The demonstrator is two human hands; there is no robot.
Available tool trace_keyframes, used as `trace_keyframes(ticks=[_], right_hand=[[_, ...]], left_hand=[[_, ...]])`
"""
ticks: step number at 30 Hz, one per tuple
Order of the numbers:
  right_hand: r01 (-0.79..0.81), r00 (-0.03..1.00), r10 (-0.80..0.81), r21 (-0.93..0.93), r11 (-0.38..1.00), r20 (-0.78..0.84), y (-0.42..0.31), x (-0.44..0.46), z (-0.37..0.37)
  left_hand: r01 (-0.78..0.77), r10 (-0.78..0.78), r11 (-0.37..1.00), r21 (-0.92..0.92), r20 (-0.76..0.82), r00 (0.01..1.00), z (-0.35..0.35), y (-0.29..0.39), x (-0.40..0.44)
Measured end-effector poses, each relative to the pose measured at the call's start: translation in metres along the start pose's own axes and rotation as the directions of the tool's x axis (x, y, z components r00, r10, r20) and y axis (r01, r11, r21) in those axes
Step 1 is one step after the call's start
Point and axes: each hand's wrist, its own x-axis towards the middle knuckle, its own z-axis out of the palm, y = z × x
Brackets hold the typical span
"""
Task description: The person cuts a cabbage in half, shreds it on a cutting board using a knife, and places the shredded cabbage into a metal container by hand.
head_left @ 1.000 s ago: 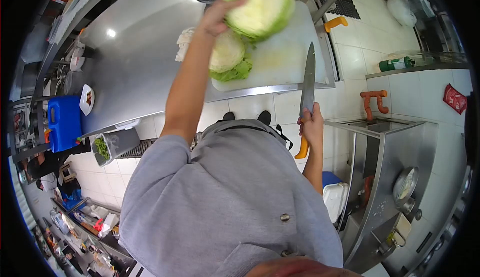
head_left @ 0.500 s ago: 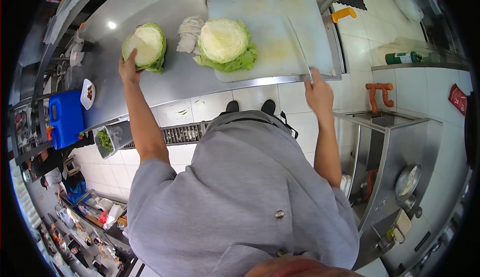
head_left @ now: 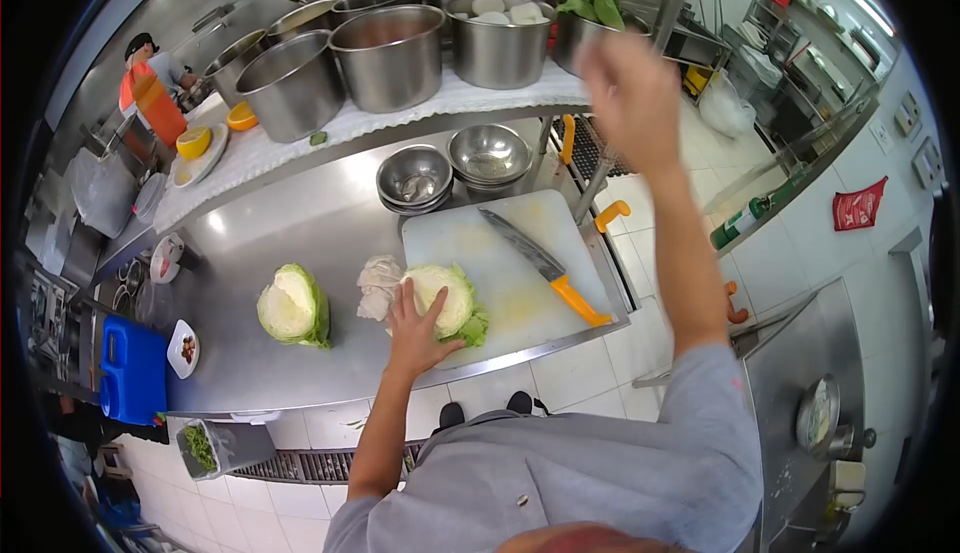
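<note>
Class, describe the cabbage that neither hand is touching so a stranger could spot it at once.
Find the long steel counter below the row of big metal pots. Look left of the crumpled cloth for a green cabbage with a pale top. It sits straight on the metal, while the other cabbage is under the left hand.

A cut-faced cabbage [head_left: 447, 291] sits under the left hand [head_left: 412, 333], an orange-handled knife [head_left: 548, 265] on the board [head_left: 465, 238].

Steel pots [head_left: 387, 65] crowding a shelf above a long metal counter [head_left: 240, 253] show a restaurant-style kitchen.
</note>
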Motion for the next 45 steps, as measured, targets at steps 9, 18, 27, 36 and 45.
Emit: trace_keyframes(ticks=[9, 18, 27, 36, 45], right_hand=[[0.402, 0.338, 0.229, -0.361, 0.841, 0.913, 0.17, 0.183, 0.183], [0.15, 0.722, 0.089, -0.281, 0.948, 0.686, 0.148, 0.2, 0.131], [-0.01, 0.919, -0.031, 0.102, 0.995, 0.392, 0.015, 0.136, -0.029], [0.414, 0.83, -0.512, 0.369, 0.832, 0.223, -0.073, -0.003, -0.102], [0.184, 0.749, -0.513, 0.612, 0.769, 0.42, -0.17, -0.14, -0.015]], left_hand=[[-0.031, 0.012, 0.995, -0.091, -0.206, 0.978, -0.002, 0.01, -0.029], [0.281, -0.377, 0.921, -0.27, -0.443, 0.813, -0.021, -0.024, -0.146], [0.131, -0.257, 0.949, -0.287, -0.464, 0.848, -0.034, -0.033, -0.106], [-0.087, -0.09, 0.946, -0.311, -0.513, 0.854, -0.056, -0.006, -0.073], [0.023, -0.297, 0.892, -0.451, -0.548, 0.782, -0.083, -0.036, -0.122]])
